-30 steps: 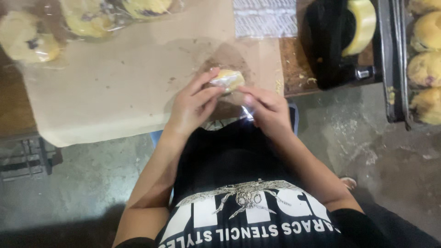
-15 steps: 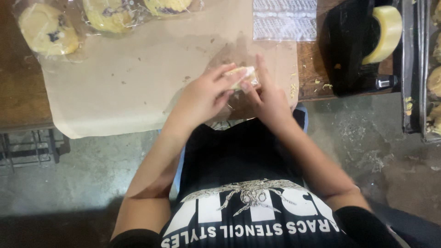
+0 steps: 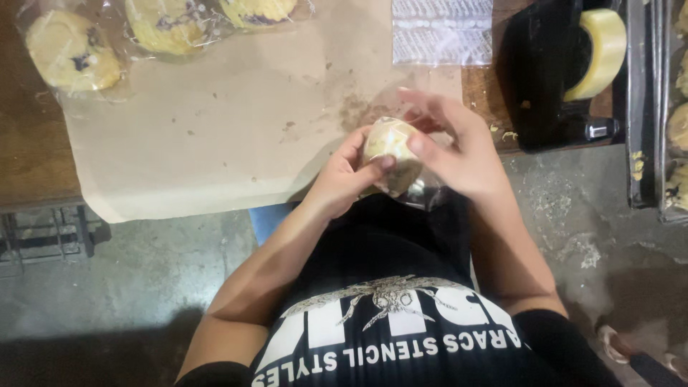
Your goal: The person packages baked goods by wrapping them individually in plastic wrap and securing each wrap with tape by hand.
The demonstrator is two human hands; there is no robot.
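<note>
Both hands close around a plastic-wrapped cookie above the tabletop edge: left hand beneath, right hand over it, each grip firmly shut.

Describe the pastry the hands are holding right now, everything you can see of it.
The pastry is a round, pale yellow bun, held up on edge in clear, crinkled plastic wrap. The left hand grips its left side, thumb across the front; the right hand pinches the wrap on its right. It sits above the table's edge, near the brown paper.
</note>
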